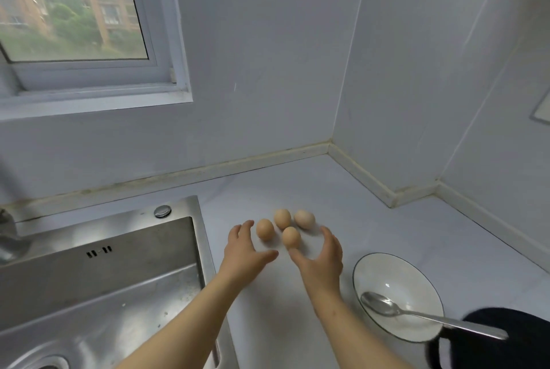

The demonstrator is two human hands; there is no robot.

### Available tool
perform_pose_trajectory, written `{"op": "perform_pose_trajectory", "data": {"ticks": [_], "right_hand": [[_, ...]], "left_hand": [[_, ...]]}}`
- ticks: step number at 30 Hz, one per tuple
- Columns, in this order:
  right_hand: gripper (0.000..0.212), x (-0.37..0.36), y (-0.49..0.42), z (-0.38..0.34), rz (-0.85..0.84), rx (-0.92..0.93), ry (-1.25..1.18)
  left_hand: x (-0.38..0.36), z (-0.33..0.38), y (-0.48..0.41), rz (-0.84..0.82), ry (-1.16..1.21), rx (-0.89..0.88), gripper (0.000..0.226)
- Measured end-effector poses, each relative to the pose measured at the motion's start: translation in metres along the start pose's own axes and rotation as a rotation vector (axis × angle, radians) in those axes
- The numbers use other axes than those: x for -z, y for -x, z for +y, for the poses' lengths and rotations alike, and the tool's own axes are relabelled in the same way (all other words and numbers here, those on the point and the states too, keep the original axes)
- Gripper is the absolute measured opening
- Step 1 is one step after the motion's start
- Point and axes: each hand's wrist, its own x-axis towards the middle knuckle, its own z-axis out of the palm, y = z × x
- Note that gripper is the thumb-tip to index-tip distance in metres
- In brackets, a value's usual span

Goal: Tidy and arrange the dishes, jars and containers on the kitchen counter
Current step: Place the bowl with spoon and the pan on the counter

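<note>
We see four eggs [282,218] lying in a tight cluster on the pale counter [372,219], roughly midway between the sink and the corner of the wall. Both of our hands flank them. The left hand [245,245] is spread with relaxed fingers and holds nothing; its fingertips are just beside the leftmost egg, though we cannot tell whether they touch. The right hand [323,258] is loosely cupped and also empty. Its thumb is just below the nearest egg and its fingers curve round the right side of the cluster.

Near our right wrist stands a white bowl [395,276] with a dark rim. A metal spoon [416,313] rests in it, its handle passing over the rim toward a dark object [500,339] at the lower right edge. To the left is a steel sink [119,279], and above it a window [74,5].
</note>
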Motion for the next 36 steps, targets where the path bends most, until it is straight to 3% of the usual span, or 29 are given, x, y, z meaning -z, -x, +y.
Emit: {"op": "perform_pose_trajectory", "data": {"ticks": [7, 14, 17, 21, 26, 36], "right_hand": [[0.057, 0.019, 0.029, -0.021, -0.044, 0.029, -0.139], [0.028, 0.049, 0.056, -0.031, -0.065, -0.007, -0.334], [0.051, 0.069, 0.061, -0.043, -0.011, -0.027, -0.368], [0.045, 0.123, 0.078, -0.054, 0.077, 0.003, -0.421], [0.037, 0.236, 0.118, -0.040, 0.289, 0.017, -0.442], [0.020, 0.443, 0.256, 0.019, 0.850, -0.051, -0.386]], "left_hand": [[0.004, 0.020, 0.031, 0.044, 0.117, -0.007, 0.066], [0.001, 0.043, 0.067, 0.075, 0.223, -0.006, 0.057], [0.001, 0.069, 0.079, 0.094, 0.267, -0.071, 0.054], [-0.011, 0.119, 0.112, 0.071, 0.286, -0.195, 0.047], [-0.072, 0.196, 0.187, -0.123, 0.353, -0.366, 0.035], [-0.216, 0.292, 0.373, -0.708, 0.353, -0.569, 0.022]]}}
